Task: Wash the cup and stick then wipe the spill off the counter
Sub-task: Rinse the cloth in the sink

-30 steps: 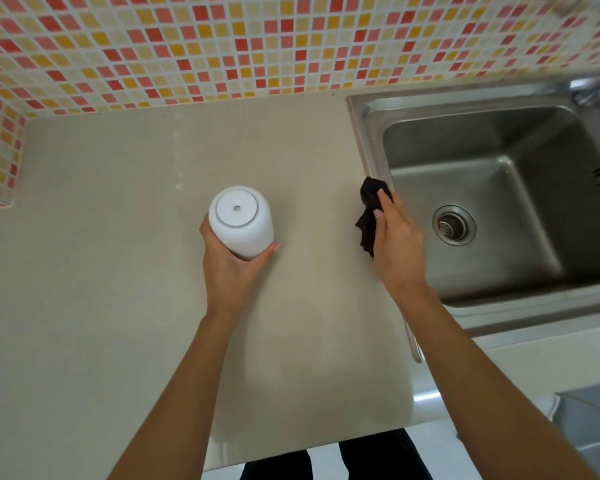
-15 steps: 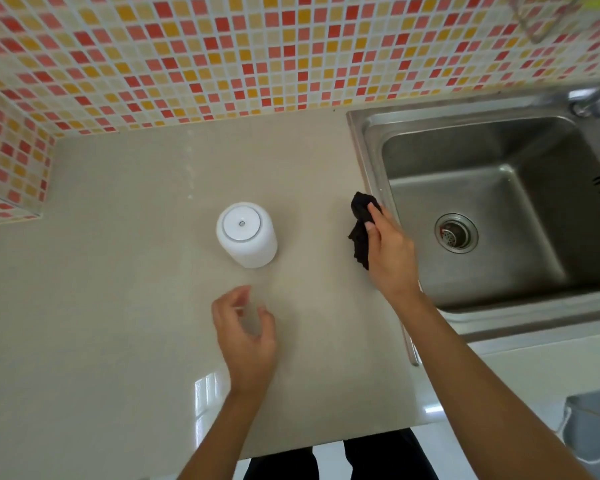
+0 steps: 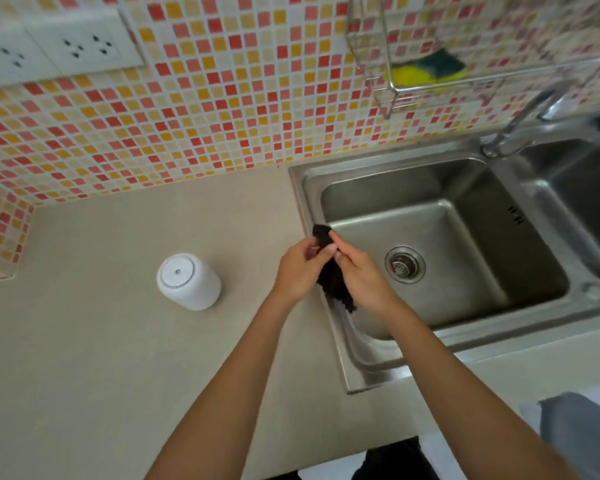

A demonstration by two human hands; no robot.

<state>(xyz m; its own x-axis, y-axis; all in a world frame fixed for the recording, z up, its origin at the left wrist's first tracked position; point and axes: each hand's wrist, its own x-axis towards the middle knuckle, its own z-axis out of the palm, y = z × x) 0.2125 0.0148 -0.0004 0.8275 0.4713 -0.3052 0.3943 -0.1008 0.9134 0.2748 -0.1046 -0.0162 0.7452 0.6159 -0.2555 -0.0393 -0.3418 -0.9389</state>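
Note:
A white cup (image 3: 188, 280) stands upside down on the beige counter (image 3: 101, 341), apart from both hands. My right hand (image 3: 360, 275) and my left hand (image 3: 300, 268) both grip a black cloth (image 3: 333, 278) over the left rim of the steel sink (image 3: 360, 379). The cloth hangs down between the palms. No stick is in view, and I see no spill on the counter.
The sink basin has a drain (image 3: 405, 264) in its middle and a faucet (image 3: 520, 126) at the back right. A wire rack (image 3: 388, 95) on the tiled wall holds a yellow-green sponge (image 3: 426, 71). Wall sockets (image 3: 84, 46) sit upper left.
My left hand let go of the cup, left it upside down on the counter and moved right to join my right hand on the cloth. The view tilted up.

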